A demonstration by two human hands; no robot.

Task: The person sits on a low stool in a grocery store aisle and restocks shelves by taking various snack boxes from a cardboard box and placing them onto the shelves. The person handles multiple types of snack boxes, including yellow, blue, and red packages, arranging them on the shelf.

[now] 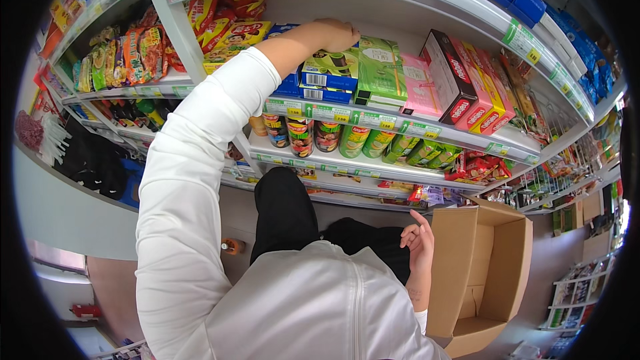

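Observation:
My left hand (pixel 336 35) reaches onto the shelf at the top edge of a green-and-blue snack box (pixel 330 70). Its fingers curl down behind the box, so their grip is hidden. To its right stands a taller green box (pixel 381 72), and a blue box (pixel 287 80) is partly covered by my forearm. Low on the right, my right hand (pixel 419 242) holds nothing, its index finger extended and other fingers partly bent. Beside it sits a cardboard carton (pixel 452 260) with its top open.
A shelf edge with price tags (pixel 400 122) runs below the boxes. Pink boxes (pixel 420 85) and Nabati boxes (pixel 467 85) stand further right. Canisters (pixel 355 140) line the shelf below. An orange bottle (pixel 233 246) is on the floor by my leg.

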